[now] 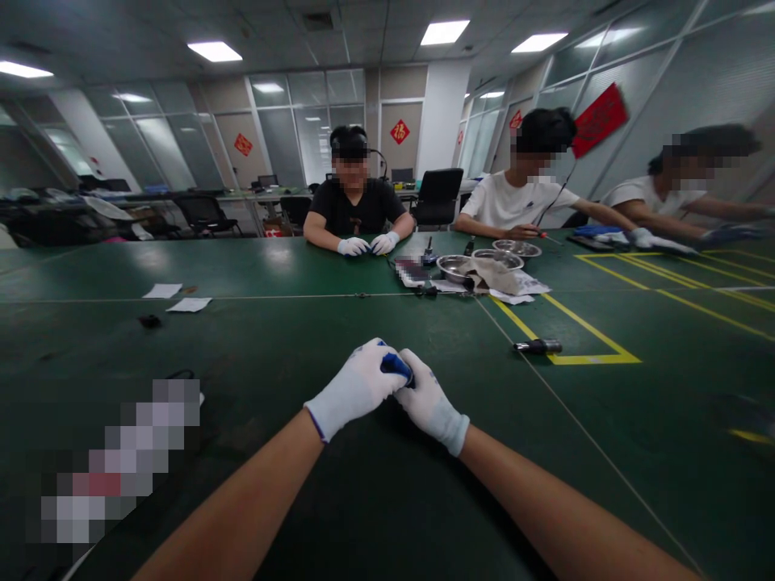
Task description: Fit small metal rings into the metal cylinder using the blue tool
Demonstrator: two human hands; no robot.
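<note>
My left hand [362,378] and my right hand [429,397] wear white gloves with blue palms. They meet above the green table [272,339], fingertips together. Between the fingers shows a sliver of a small dark thing [411,379]; the gloves hide most of it, so its kind cannot be made out. The left fingers curl around its far side, with the blue palm coating facing me. My right thumb and fingers pinch it from the right.
Steel bowls [455,267] and a grey cloth [493,276] lie ahead to the right. A black-and-silver cylindrical tool [538,347] rests near yellow tape [596,360]. White papers [189,305] and a blurred-out long item [121,468] lie left. Three people sit across the table.
</note>
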